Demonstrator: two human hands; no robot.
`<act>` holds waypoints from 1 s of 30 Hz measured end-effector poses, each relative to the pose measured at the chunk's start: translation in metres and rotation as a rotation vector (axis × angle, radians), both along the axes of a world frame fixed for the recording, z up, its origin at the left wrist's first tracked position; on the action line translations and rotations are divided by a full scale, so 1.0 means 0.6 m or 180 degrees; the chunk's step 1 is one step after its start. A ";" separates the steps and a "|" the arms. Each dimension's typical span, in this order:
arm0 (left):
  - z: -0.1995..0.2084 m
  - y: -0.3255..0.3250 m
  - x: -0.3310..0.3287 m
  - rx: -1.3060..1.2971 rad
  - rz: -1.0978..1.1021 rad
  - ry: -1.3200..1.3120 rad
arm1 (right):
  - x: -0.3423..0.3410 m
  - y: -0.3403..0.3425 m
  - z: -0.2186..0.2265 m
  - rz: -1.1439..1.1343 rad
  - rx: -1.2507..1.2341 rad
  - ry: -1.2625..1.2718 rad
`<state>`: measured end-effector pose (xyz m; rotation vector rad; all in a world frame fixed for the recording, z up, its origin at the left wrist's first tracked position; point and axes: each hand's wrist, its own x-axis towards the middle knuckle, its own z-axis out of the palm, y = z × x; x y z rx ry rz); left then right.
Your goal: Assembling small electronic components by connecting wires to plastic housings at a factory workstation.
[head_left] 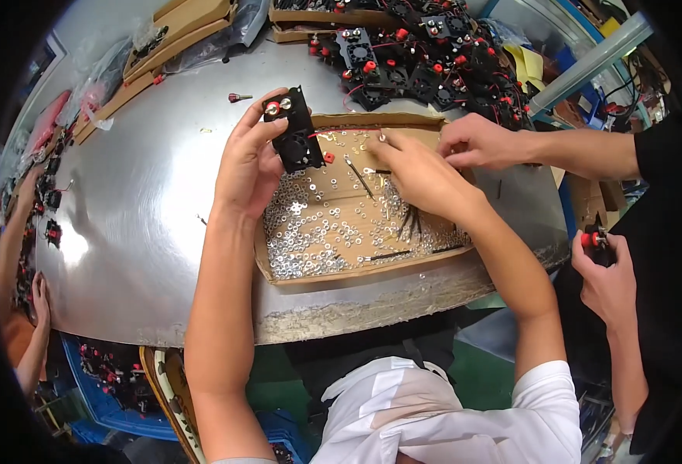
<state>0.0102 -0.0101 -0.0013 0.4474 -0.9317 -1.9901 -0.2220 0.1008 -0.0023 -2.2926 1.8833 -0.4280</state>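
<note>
left hand [250,158] wrapped around a small black fan unit [296,133], fingers curled over its left edge, thumb underneath; unit held tilted above the far-left corner of a shallow cardboard tray [341,272]. red and silver terminals sit on the unit's top end, a red wire trailing off its right side. right hand [418,172] lies just right of it, fingertips pinched together on a small silver part over the tray; what exactly is pinched is too small to tell. below both hands the tray floor is strewn with washers [310,232] and dark screws [406,224]. beyond the right hand, a co-worker's hand [476,141] touches the tray's far-right corner. past it, a pile of black fans [426,54] on the metal table [140,216].
</note>
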 end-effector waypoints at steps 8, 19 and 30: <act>0.002 0.002 0.004 -0.0039 0.0021 -0.0067 | 0.036 0.048 -0.010 0.0475 0.0099 -0.0093; 0.004 0.009 -0.007 -0.0269 0.0366 -0.0443 | 0.047 0.047 0.004 0.0243 -0.0311 -0.0319; 0.002 0.007 -0.006 -0.0282 0.0436 -0.0678 | 0.057 -0.001 -0.007 -0.0027 0.0118 -0.0163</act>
